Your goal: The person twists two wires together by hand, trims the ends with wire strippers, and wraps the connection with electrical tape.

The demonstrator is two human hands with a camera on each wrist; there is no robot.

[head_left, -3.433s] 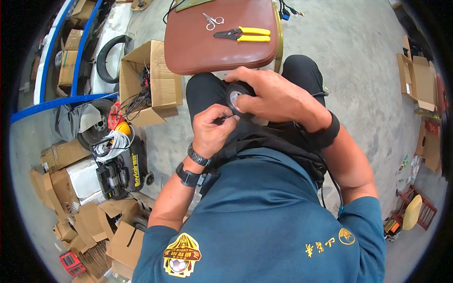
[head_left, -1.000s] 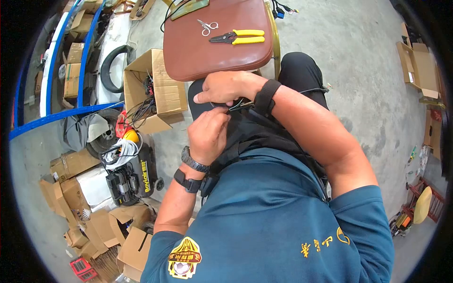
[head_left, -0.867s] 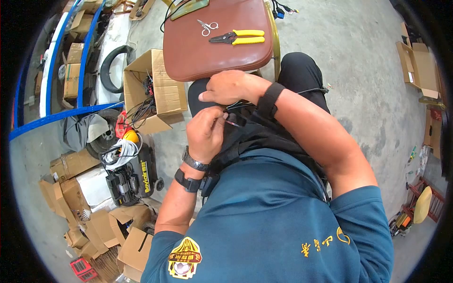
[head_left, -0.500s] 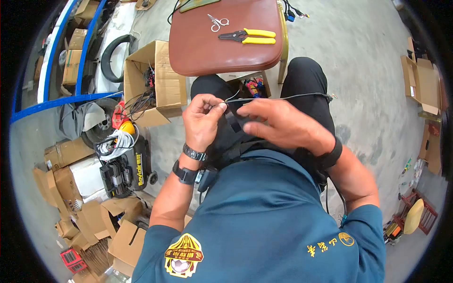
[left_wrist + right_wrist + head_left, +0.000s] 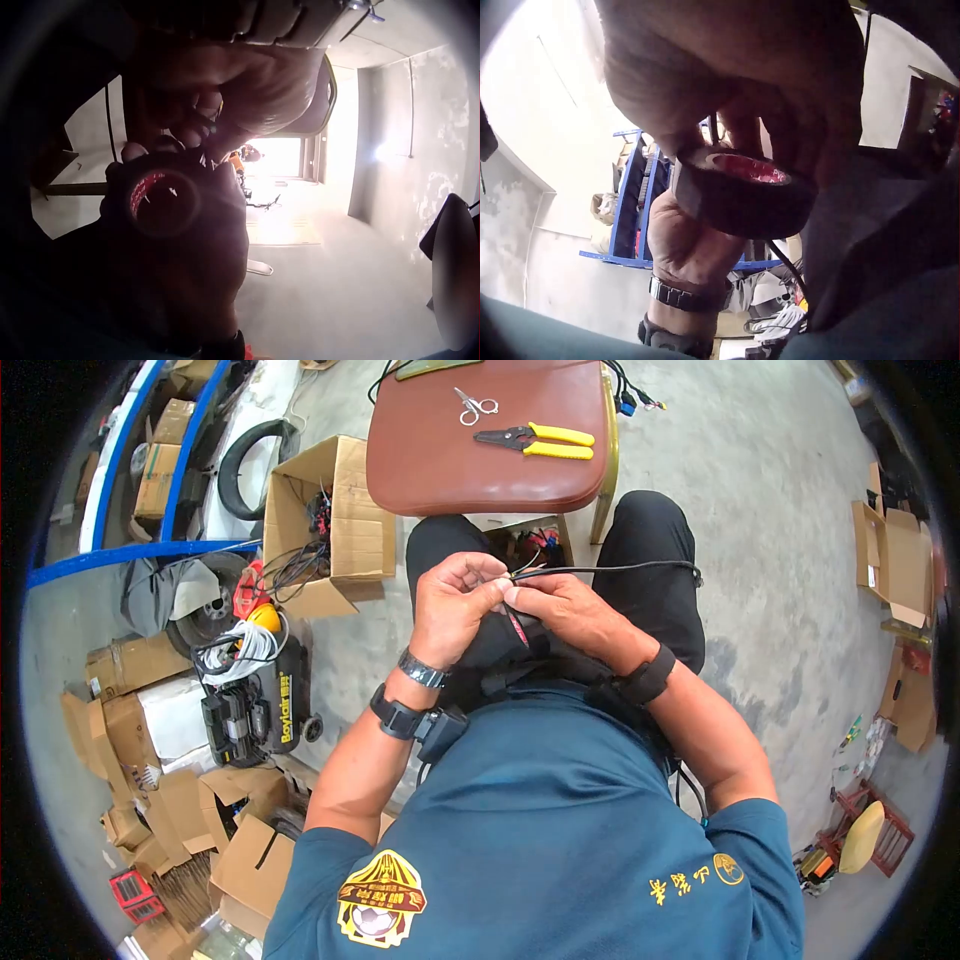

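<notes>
My left hand [image 5: 450, 608] pinches the end of a dark cable [image 5: 640, 566] between thumb and fingers, over the lap. Meeting it there, my right hand [image 5: 585, 618] grips the same cable with its fingertips against the left ones. Thin bare-looking wire ends stick out above the fingertips. A black tape roll [image 5: 516, 628] with a red inner core hangs just below the joined fingertips. The right wrist view shows the tape roll [image 5: 739, 204] close under the right hand [image 5: 735, 67]; whether fingers touch it, I cannot tell.
Scissors [image 5: 475, 406] and yellow-handled pliers [image 5: 540, 440] lie on a brown seat [image 5: 480, 480] ahead. An open carton [image 5: 360, 520] of cables stands left, near an air compressor [image 5: 290, 700]. Another box sits beneath the seat, between the knees.
The right hand, earlier crossed over the left and then held apart, has come in to the cable end beside the left fingertips. The tape roll now hangs edge-on below them.
</notes>
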